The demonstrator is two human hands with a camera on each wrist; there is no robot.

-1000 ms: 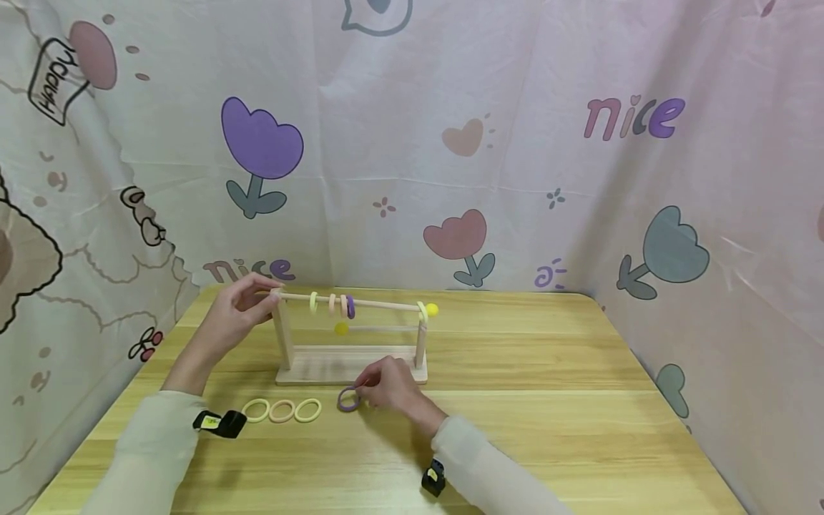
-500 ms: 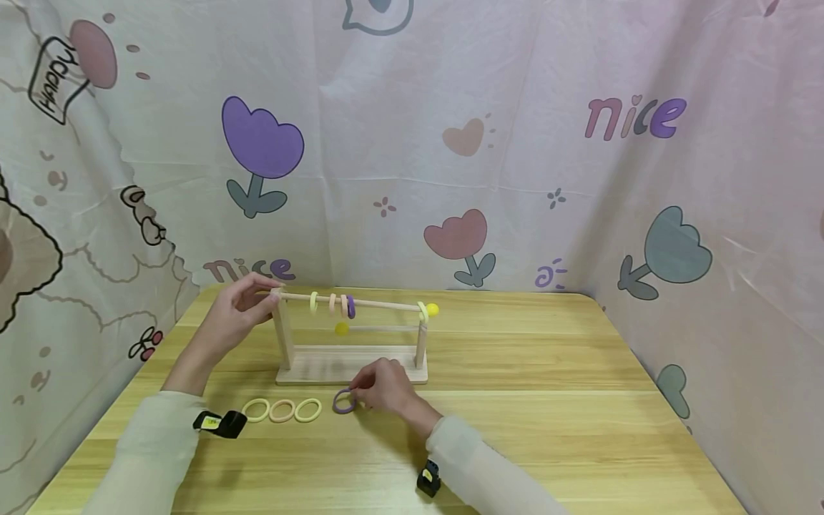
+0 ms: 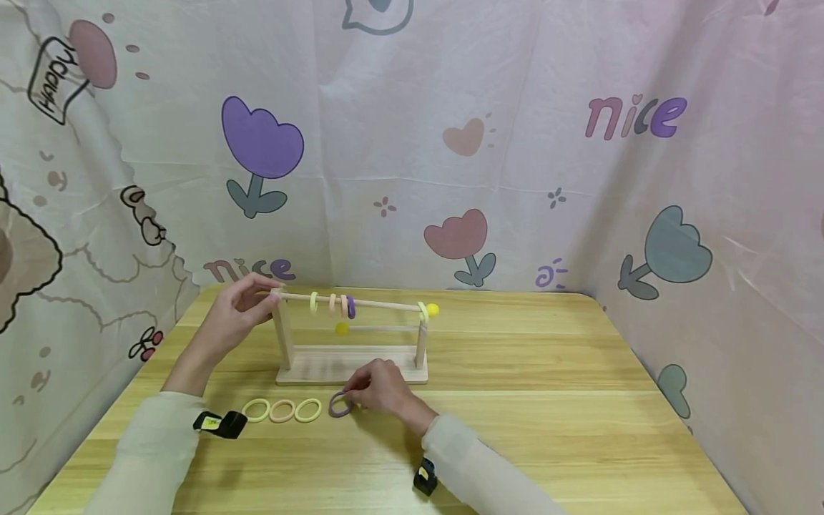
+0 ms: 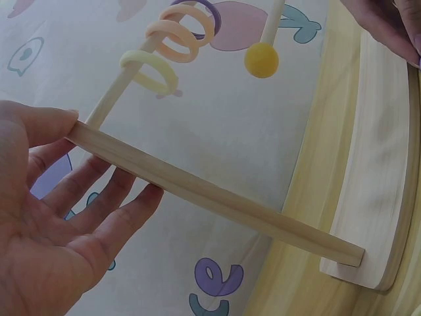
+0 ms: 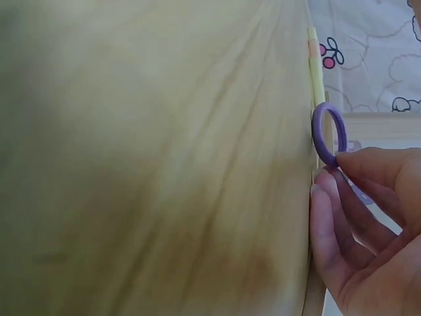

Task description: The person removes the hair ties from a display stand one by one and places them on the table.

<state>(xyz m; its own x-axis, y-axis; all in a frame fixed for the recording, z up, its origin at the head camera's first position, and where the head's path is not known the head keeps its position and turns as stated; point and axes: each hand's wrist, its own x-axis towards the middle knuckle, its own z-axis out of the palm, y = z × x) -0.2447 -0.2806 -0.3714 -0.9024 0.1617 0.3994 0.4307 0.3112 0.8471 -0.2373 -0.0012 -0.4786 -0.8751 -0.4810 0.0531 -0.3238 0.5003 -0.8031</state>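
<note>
My right hand (image 3: 381,386) pinches a purple ring (image 5: 320,135) between thumb and fingertips, tilted close over the table in front of the wooden stand. With its thumb and fingers my left hand (image 4: 72,204) grips the top of the stand's left post (image 4: 217,194). The stand's upper rod (image 3: 380,305) bears a pale yellow ring (image 3: 313,303), two peach rings, a purple ring (image 3: 350,307) and, at its right end, another pale yellow ring (image 3: 423,312) beside a yellow ball (image 3: 433,310). A lower rod with a yellow ball (image 4: 262,60) at its tip carries no ring.
Left of the held ring, a yellow ring (image 3: 256,410), a peach ring (image 3: 282,411) and another yellow ring (image 3: 308,410) lie in a row on the wooden table (image 3: 547,429). The stand's base (image 3: 347,365) is behind them. A patterned cloth (image 3: 386,143) hangs at the back.
My right hand has moved slightly left with the purple ring, nearer to the row of rings on the table. The left hand stays on the post.
</note>
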